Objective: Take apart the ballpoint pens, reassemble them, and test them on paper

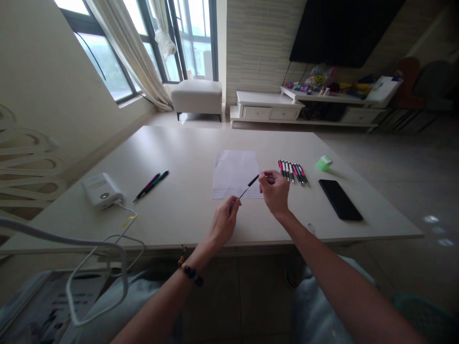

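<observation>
Spanning most of the view, one cream table (186,224) stands below a tall window (193,38) with one pale curtain (129,48). One white ottoman (197,98) sits beneath the window, and one dark wall-mounted television (340,28) hangs above a low white cabinet (268,107) crowded with small colourful items.

On the tabletop lies one sheet of white paper (234,174). A row of pens (293,173) lies just right of it, side by side and angled slightly; there seem to be six, though the tight spacing makes the count uncertain. Farther right are one black smartphone (340,199), lying flat, and one small green block (324,163). To the left lie two more pens (151,185), one dark pink and one green, and one white power bank (102,190) with a white cable (126,209) trailing over the table edge.

Above the paper's lower edge, one thin black pen (247,187) slants between the hands. The left hand (225,222) pinches its lower end, and the right hand (274,191) holds its upper end between fingertips and thumb. The hands stay apart, joined only by the pen. One beaded bracelet (191,274) circles the left wrist.
</observation>
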Motion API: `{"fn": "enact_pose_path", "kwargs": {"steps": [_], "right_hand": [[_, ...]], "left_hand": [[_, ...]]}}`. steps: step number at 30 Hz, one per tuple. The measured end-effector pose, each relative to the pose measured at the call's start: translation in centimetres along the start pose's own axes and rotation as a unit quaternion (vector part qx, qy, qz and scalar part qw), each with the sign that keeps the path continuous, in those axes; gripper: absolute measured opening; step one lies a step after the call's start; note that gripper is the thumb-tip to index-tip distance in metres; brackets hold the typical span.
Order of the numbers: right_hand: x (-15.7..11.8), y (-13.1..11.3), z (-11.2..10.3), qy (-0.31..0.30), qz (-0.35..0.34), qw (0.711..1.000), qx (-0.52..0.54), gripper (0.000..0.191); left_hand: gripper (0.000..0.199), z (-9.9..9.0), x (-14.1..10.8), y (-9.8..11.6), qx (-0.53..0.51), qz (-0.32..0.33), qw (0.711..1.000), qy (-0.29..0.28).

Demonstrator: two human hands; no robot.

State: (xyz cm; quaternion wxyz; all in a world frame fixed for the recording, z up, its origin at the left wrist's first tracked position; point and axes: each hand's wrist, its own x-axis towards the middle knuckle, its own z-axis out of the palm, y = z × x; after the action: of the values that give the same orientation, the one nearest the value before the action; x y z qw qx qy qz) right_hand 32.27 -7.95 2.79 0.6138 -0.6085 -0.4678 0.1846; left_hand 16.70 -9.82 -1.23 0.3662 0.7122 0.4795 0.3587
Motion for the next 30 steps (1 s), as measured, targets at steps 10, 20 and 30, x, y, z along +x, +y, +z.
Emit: {"fn": "enact_pose_path", "kwargs": {"steps": [10, 20, 30], "right_hand": [[-0.18, -0.18, -0.15, -0.008, -0.003, 1.0, 0.004, 0.023], [-0.35, -0.52, -0.26, -0.02, -0.001, 1.0, 0.009, 0.02], [-0.66, -0.54, -0.72, -0.121, -0.025, 0.992, 0.004, 0.018]], "left_hand": [[0.028, -0.2, -0.03, 0.11, 0.002, 0.0, 1.0, -0.001], [0.028, -0.21, -0.01, -0.08, 0.005, 0.005, 1.0, -0.002], [0.025, -0.25, 0.03, 0.63, 0.025, 0.024, 0.999, 0.001]]}}
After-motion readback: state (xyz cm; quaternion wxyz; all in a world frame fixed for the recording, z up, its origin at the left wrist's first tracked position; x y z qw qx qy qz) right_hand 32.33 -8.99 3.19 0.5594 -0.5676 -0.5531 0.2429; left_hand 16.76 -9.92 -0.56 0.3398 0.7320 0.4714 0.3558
